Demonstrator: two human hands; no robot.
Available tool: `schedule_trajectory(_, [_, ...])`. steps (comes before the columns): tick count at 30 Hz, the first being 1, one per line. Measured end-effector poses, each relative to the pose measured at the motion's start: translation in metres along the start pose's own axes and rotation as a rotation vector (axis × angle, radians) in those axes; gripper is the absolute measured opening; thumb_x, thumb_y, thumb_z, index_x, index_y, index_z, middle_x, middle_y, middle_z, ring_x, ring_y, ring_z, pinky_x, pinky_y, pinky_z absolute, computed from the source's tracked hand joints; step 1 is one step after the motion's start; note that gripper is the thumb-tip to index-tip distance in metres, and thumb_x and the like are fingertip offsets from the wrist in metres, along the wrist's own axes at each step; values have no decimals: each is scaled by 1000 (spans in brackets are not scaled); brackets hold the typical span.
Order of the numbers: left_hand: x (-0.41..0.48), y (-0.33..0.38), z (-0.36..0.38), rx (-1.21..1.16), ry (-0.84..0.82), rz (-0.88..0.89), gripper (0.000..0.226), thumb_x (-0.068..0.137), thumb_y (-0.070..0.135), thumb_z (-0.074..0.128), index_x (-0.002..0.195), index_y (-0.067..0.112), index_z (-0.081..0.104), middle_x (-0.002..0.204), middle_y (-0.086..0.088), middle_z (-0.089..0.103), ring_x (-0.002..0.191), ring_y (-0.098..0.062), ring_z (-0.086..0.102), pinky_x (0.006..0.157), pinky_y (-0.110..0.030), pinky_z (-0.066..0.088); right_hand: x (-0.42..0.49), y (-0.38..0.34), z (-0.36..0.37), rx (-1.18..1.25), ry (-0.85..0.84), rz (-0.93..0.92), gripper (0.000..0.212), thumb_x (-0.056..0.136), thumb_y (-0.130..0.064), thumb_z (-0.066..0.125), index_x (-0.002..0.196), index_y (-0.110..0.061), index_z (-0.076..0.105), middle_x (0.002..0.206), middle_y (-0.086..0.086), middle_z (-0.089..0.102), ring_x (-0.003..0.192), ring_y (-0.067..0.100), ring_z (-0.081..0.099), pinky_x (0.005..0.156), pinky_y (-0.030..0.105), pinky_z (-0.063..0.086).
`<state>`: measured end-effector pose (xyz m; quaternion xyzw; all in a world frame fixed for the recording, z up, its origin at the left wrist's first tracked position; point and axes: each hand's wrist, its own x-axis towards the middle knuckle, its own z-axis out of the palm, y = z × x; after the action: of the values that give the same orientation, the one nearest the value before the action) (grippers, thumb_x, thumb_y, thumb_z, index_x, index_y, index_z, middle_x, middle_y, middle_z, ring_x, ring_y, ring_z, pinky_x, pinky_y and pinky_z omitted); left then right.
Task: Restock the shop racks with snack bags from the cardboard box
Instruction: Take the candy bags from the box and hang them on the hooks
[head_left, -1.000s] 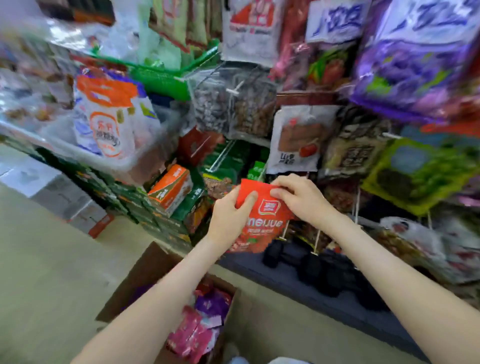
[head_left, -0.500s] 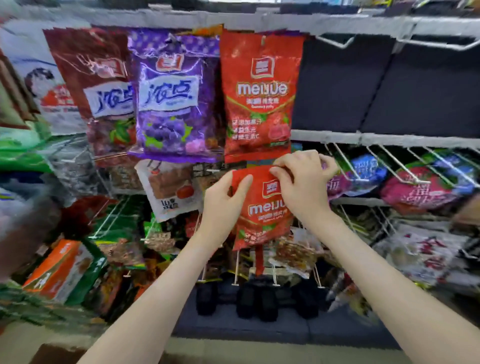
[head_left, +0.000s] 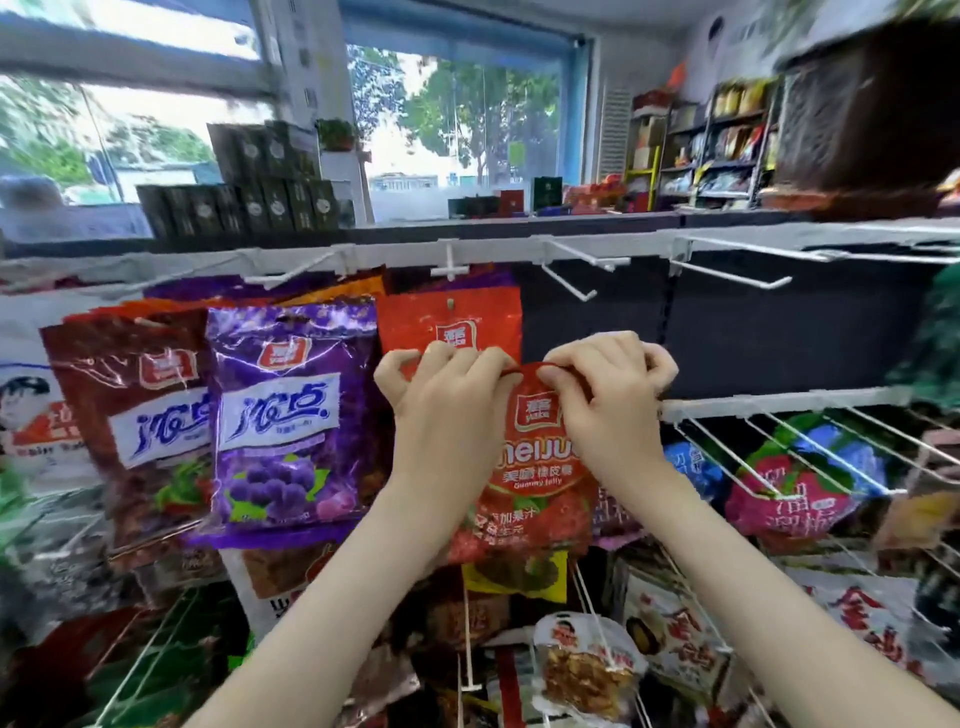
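Pinching the upright red gummy bag (head_left: 530, 467) by its top edge, left hand (head_left: 447, 400) and right hand (head_left: 608, 400), white hook (head_left: 450, 269) above-left, nearer the left.

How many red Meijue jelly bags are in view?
2. The hanging red bag is on the top row. The held red bag is below it, pinched by the left hand and right hand. Others may hide behind.
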<state>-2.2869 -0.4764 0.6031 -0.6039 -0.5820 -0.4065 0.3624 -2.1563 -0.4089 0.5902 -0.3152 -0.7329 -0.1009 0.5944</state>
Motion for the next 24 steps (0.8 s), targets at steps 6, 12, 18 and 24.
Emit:
schedule_trajectory(6, [36,16,19,-137,-10,-66,12,82,26,61,75,21,69,69,6,67,73,-21,60,82,-37,23,28,17,-3,-54,67,74,7,84,-23,63,78,-24,66,78,-20,54,90,2,45,84,26,14])
schedule_trajectory(12, [60,23,23,-115,-63,-116,12,89,26,62,88,21,73,78,4,70,85,-21,61,82,-32,17,53,22,-3,-36,-14,210,8,87,-22,63,82,-24,68,82,-15,55,94,3,42,85,26,13])
schedule_trajectory(18, [62,9,12,-140,-111,-224,19,94,32,54,100,25,70,93,5,70,99,-16,55,90,-34,17,54,6,2,15,-33,190,7,87,-23,65,82,-25,69,83,-18,57,93,-2,38,86,24,12])
schedule_trajectory(24, [50,-23,-11,-44,-139,-280,21,95,33,52,104,26,69,97,7,70,100,-15,56,88,-33,15,52,-20,26,96,-98,124,5,87,-26,65,85,-25,71,83,-19,54,95,-5,37,88,24,11])
